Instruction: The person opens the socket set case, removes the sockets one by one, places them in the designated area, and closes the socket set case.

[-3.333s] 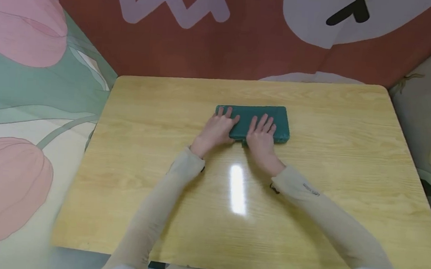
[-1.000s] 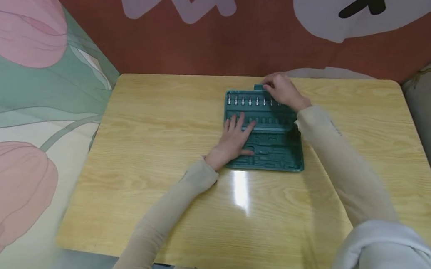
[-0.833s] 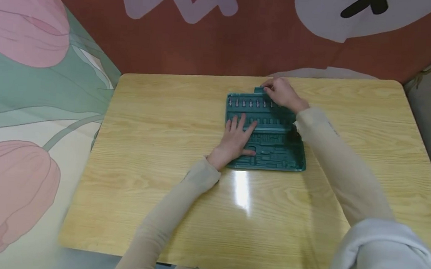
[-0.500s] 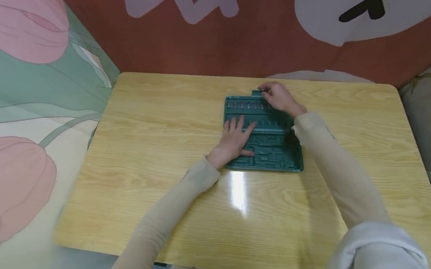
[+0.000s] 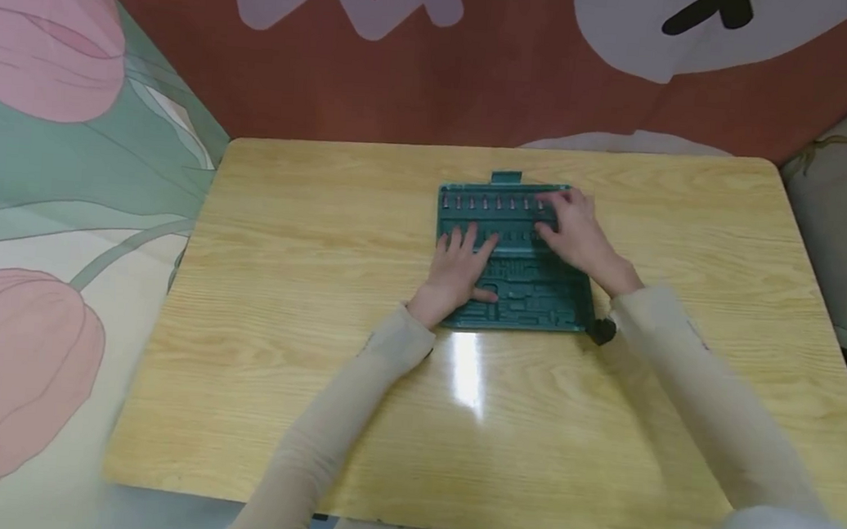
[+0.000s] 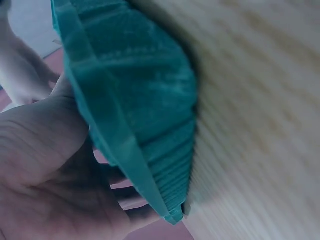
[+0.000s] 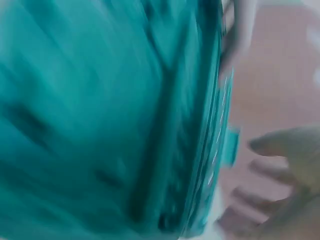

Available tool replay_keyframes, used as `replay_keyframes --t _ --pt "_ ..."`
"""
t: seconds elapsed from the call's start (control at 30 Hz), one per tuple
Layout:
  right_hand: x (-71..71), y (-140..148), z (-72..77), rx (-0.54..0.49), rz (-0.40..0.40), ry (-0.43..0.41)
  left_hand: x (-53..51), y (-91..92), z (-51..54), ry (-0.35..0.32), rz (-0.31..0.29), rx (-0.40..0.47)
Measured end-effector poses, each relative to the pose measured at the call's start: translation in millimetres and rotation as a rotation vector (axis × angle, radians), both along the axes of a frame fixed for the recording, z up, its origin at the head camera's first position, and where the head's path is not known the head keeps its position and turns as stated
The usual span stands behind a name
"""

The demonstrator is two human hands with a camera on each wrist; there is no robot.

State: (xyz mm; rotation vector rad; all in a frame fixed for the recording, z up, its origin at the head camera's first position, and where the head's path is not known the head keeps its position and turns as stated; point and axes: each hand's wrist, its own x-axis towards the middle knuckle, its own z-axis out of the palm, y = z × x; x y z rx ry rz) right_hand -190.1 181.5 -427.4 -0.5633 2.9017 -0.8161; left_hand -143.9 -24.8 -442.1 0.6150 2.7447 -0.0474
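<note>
A green plastic tool case (image 5: 539, 293) lies opened flat on the table, its inside full of moulded slots. Along its far half runs a row of small metal socket bits (image 5: 497, 203). My left hand (image 5: 452, 279) rests with spread fingers on the case's left side; the left wrist view shows that palm (image 6: 55, 165) against the case's edge. Over the far right part of the case is my right hand (image 5: 580, 236), fingers apart and loosely bent, with nothing seen between them. The right wrist view is blurred, showing the case (image 7: 100, 125) beside that hand (image 7: 295, 185).
A latch tab (image 5: 507, 177) sticks out from the case's far edge. Below the right cuff, at the near right corner of the case, is a small black round object (image 5: 601, 332). The wooden table (image 5: 279, 328) meets a reddish-brown wall (image 5: 406, 91) behind.
The case was closed under both hands at first and then lay open. My right hand has left the latch tab, moving right and nearer. My left hand has stayed put since the case opened.
</note>
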Motion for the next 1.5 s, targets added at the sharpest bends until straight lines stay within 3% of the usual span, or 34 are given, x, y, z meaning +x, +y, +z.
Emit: replay_keyframes --t 0.13,0.23,0.33,0.43,0.57,0.7,1.0,1.2,1.5 --pt "33.0 -3 -0.2 0.219 0.110 -0.048 -0.9 0.0 2.4 -0.020 -0.004 0.000" --pt "37.9 -2 -1.8 0.240 0.128 -0.053 -2.0 -0.7 4.1 -0.024 -0.001 -0.006" --pt "24.6 4 -0.6 0.129 0.059 -0.040 -2.6 -1.3 4.9 -0.027 0.000 -0.015" --pt "0.6 12 0.7 -0.049 -0.073 -0.052 -1.4 -0.8 4.5 -0.030 -0.001 -0.025" --pt "-30.6 20 -0.2 -0.224 -0.211 -0.182 1.8 1.3 2.9 -0.044 -0.003 -0.015" --pt "-48.8 18 -0.4 -0.240 -0.252 -0.303 4.0 2.7 1.4 -0.045 0.006 -0.010" --pt "-64.3 11 -10.6 -0.170 -0.323 -0.267 0.6 3.2 2.4 -0.033 0.011 -0.038" --pt "-67.9 6 -11.3 -0.178 -0.324 -0.313 1.2 3.8 7.0 -0.048 0.013 -0.078" --pt "-67.7 5 -12.1 -0.202 -0.380 -0.367 0.4 3.6 4.9 -0.074 0.019 -0.051"
